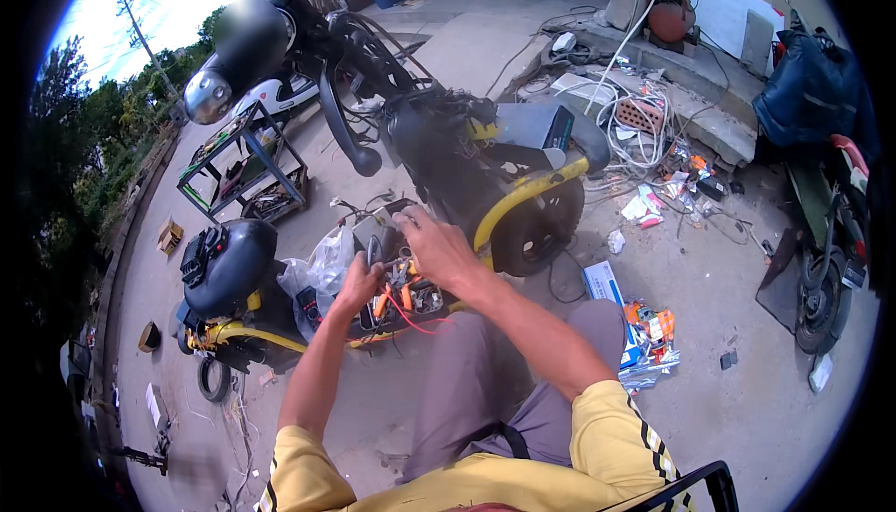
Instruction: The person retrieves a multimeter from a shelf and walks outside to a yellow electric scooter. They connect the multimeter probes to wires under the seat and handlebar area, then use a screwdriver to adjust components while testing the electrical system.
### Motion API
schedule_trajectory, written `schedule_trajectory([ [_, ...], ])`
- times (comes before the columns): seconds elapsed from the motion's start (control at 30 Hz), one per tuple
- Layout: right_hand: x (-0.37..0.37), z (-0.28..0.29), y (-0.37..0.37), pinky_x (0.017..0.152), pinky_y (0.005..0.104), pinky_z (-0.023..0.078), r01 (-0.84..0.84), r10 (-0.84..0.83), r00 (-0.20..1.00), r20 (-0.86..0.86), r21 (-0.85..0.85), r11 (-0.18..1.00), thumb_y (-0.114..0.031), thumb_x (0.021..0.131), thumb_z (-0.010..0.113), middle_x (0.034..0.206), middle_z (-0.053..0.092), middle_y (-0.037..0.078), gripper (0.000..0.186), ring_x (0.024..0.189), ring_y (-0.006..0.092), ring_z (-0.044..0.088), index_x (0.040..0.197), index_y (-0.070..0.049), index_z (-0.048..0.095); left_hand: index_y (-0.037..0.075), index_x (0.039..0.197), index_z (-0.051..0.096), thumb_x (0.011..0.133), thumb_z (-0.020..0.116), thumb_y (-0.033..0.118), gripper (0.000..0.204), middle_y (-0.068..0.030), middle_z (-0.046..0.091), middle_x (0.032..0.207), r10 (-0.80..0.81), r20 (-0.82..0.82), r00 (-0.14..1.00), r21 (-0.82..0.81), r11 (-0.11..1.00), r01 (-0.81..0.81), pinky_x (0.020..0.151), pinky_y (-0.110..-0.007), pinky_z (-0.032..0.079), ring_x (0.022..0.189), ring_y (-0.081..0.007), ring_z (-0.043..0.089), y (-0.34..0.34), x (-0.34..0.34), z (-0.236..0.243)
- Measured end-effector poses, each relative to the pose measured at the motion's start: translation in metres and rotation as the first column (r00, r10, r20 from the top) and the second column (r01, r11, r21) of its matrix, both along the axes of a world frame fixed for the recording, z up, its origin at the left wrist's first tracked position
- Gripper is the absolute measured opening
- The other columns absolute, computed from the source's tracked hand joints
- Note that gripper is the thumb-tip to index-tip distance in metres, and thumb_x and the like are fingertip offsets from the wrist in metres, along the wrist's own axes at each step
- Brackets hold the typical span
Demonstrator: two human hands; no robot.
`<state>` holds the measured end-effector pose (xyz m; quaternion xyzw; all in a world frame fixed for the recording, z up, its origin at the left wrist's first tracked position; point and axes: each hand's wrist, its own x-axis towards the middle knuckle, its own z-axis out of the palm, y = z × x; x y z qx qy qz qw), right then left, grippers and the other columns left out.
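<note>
My left hand (359,283) is closed on a small grey oval piece (374,250) that stands up from between thumb and fingers; its kind is unclear. My right hand (432,247) is just beside it, fingers bent together in a pinch, and whatever they hold is hidden. Both hands are over the open floor section of a partly stripped electric scooter with a yellow frame (523,202). Below them sits a tray of tools and small parts (426,301), with orange-handled pliers (381,305) in it. A red wire (403,314) curves out towards my knee. A clear plastic bag (329,267) lies left of my left hand.
The black scooter seat (245,252) is at the left, near a metal tool cart (245,162). A blue-and-white box (605,286) and wrappers lie by my right knee. White hose coils (627,120) lie by the step, below a red air compressor (668,19). Another scooter (821,269) stands far right.
</note>
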<state>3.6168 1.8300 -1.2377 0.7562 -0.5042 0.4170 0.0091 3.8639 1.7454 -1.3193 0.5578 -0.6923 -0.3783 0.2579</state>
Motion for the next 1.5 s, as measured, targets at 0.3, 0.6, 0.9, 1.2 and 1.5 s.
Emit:
schedule_trajectory([
  [0.3, -0.15, 0.051, -0.042, 0.074, 0.0383, 0.057, 0.285, -0.174, 0.79, 0.588, -0.102, 0.953, -0.006, 0.092, 0.073, 0.116, 0.069, 0.016, 0.031, 0.083, 0.0295, 0.071, 0.122, -0.001, 0.067, 0.004, 0.116, 0.065, 0.098, 0.068, 0.03, 0.032, -0.021, 0.071, 0.106, 0.167, 0.709, 0.685, -0.474, 0.833, 0.287, 0.084, -0.049, 0.055, 0.1, -0.0405, 0.07, 0.009, -0.028, 0.066],
  [0.6, -0.162, 0.043, -0.084, 0.089, 0.0466, 0.055, 0.118, -0.025, 0.822, 0.569, -0.126, 0.985, -0.009, 0.09, 0.073, 0.118, 0.069, 0.02, 0.037, 0.107, 0.0438, 0.067, 0.126, -0.002, 0.067, 0.005, 0.112, 0.065, 0.082, 0.08, 0.01, 0.034, -0.0112, 0.067, 0.114, -0.011, 0.645, 0.764, -0.741, 0.235, 0.629, 0.087, -0.044, 0.054, 0.103, -0.0325, 0.065, 0.041, -0.203, 0.224],
  [0.9, -0.198, 0.045, -0.092, 0.087, 0.0371, 0.056, -0.238, 0.151, 0.63, 0.762, 0.004, 0.971, 0.0, 0.092, 0.066, 0.108, 0.075, 0.017, 0.029, 0.099, 0.0273, 0.074, 0.121, 0.0, 0.068, 0.007, 0.12, 0.069, 0.084, 0.076, 0.013, 0.037, -0.0099, 0.07, 0.113, 0.028, 0.793, 0.608, -0.578, 0.349, 0.738, 0.099, -0.042, 0.05, 0.113, -0.0302, 0.064, -0.038, -0.268, 0.244],
  [1.2, -0.211, 0.06, -0.084, 0.094, 0.0362, 0.054, -0.292, 0.1, 0.669, 0.737, 0.137, 0.946, -0.007, 0.092, 0.066, 0.113, 0.075, 0.015, 0.031, 0.106, 0.0255, 0.072, 0.122, 0.004, 0.067, 0.005, 0.111, 0.069, 0.09, 0.07, 0.012, 0.022, -0.0119, 0.069, 0.109, -0.161, 0.781, 0.603, -0.471, 0.482, 0.739, 0.1, -0.044, 0.049, 0.109, -0.0344, 0.064, -0.044, -0.278, 0.263],
  [1.5, -0.206, 0.046, -0.103, 0.093, 0.0453, 0.053, -0.007, -0.012, 0.843, 0.537, 0.034, 0.999, -0.01, 0.089, 0.07, 0.108, 0.07, 0.021, 0.036, 0.104, 0.0389, 0.068, 0.122, 0.003, 0.068, 0.004, 0.11, 0.068, 0.084, 0.078, 0.011, 0.029, -0.0114, 0.068, 0.112, -0.184, 0.732, 0.656, -0.496, 0.517, 0.698, 0.096, -0.044, 0.052, 0.114, -0.0343, 0.064, -0.023, -0.27, 0.26],
])
